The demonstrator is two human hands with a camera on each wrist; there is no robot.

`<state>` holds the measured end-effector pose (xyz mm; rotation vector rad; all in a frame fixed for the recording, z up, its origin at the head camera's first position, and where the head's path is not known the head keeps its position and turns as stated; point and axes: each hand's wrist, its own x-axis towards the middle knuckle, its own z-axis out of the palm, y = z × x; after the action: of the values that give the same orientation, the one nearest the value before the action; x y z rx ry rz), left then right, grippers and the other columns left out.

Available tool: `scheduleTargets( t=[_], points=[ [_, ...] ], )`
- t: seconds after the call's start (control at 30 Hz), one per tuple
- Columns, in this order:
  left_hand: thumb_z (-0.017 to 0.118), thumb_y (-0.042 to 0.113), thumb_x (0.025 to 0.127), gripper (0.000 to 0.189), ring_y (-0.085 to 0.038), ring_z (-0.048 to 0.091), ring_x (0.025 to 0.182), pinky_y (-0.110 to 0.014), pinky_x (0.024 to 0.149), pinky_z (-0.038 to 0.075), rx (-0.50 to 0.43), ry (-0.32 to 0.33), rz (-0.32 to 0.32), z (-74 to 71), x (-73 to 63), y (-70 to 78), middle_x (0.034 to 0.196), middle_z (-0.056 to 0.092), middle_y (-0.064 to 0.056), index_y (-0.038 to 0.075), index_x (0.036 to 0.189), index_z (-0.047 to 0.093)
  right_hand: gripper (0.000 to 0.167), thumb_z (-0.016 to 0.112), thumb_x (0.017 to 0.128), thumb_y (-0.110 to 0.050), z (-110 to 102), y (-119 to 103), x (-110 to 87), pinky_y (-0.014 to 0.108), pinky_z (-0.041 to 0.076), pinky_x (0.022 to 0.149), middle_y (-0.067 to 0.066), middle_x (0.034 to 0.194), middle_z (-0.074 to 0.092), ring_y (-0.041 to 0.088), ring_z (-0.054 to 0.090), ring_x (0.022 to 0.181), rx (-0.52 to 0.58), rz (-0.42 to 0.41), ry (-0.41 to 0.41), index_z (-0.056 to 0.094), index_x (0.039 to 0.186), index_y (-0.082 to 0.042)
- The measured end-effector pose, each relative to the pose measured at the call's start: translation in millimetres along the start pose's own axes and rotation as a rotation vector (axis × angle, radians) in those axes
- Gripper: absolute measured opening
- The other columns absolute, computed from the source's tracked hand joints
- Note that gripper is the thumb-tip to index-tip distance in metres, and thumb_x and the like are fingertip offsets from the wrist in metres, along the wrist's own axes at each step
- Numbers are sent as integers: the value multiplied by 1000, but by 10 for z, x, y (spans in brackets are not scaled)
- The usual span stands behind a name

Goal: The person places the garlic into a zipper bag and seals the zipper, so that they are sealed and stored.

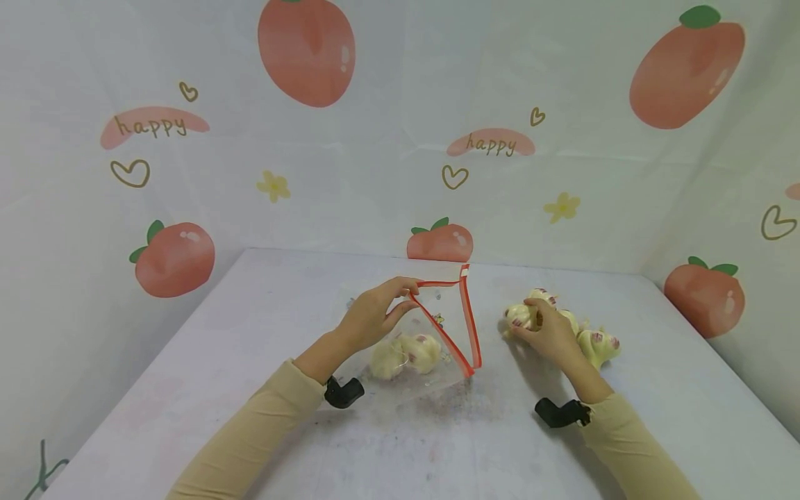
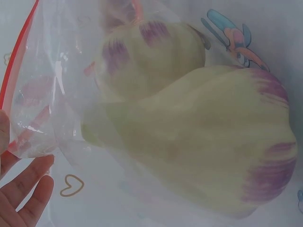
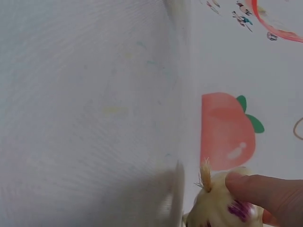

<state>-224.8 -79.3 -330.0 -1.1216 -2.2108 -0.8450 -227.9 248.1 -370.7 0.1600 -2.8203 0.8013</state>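
Note:
My left hand (image 1: 369, 312) pinches the red-edged rim of a clear zip bag (image 1: 431, 378), whose mouth gapes toward the right. Two garlic bulbs lie inside; in the left wrist view a large pale garlic bulb (image 2: 203, 137) with purple streaks shows through the plastic, beside a second bulb (image 2: 156, 56). Over on the right, my right hand (image 1: 553, 333) grips a garlic bulb (image 1: 519, 316) between thumb and fingers. That bulb (image 3: 222, 203), with its short dry stem, also appears at the bottom of the right wrist view under one finger.
More garlic bulbs cluster around the right hand, among them one bulb (image 1: 600, 347) to its right and another (image 1: 542, 297) behind. A white table (image 1: 300, 444) lies beneath, backed by a white cloth (image 1: 375, 187) printed with fruit and hearts. Black wrist cameras sit on both wrists.

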Motion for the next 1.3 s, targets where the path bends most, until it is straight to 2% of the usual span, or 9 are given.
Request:
scheduleTargets(
  t=[0.1, 0.17, 0.5, 0.9, 1.1, 1.3],
  points=[
    [64, 9, 87, 20, -23, 68, 95, -28, 67, 50, 3, 2, 1, 1, 1, 3, 105, 66, -9, 7, 103, 53, 54, 71, 82, -17, -13, 7, -7, 51, 48, 80, 34, 109, 59, 43, 60, 95, 22, -14, 7, 46, 125, 3],
    [64, 9, 87, 20, -22, 68, 95, -28, 67, 50, 6, 2, 1, 0, 1, 5, 105, 66, -8, 7, 103, 53, 54, 71, 82, -15, -28, -1, -14, 52, 49, 84, 35, 111, 58, 46, 60, 100, 41, -17, 0, 45, 125, 4],
    [63, 11, 89, 18, -23, 68, 97, -26, 63, 46, 15, -12, -25, 1, -6, 6, 103, 66, -6, 8, 104, 53, 55, 71, 82, -14, -166, -104, -52, 51, 51, 84, 36, 113, 57, 47, 60, 101, 108, -20, -4, 45, 126, 4],
    [62, 11, 89, 18, -23, 68, 96, -24, 61, 44, 11, -5, -20, -12, 3, 21, 101, 66, -4, 8, 104, 53, 59, 71, 83, -21, -306, -193, -90, 47, 53, 83, 33, 114, 58, 43, 60, 103, 154, -13, -9, 44, 131, 2],
    [63, 11, 88, 19, -23, 68, 95, -24, 62, 45, 16, -2, -10, -13, 4, 19, 102, 66, -5, 7, 104, 53, 58, 70, 83, -22, -353, -202, -93, 50, 51, 85, 32, 113, 59, 43, 61, 103, 155, -26, 11, 45, 131, 0],
    [63, 11, 88, 19, -23, 68, 95, -23, 59, 42, 17, 1, 1, -10, 11, 11, 100, 66, -6, 7, 104, 53, 60, 69, 84, -25, -410, -281, -122, 51, 49, 88, 33, 117, 57, 43, 60, 105, 167, -17, -6, 43, 133, -2]
  ],
)
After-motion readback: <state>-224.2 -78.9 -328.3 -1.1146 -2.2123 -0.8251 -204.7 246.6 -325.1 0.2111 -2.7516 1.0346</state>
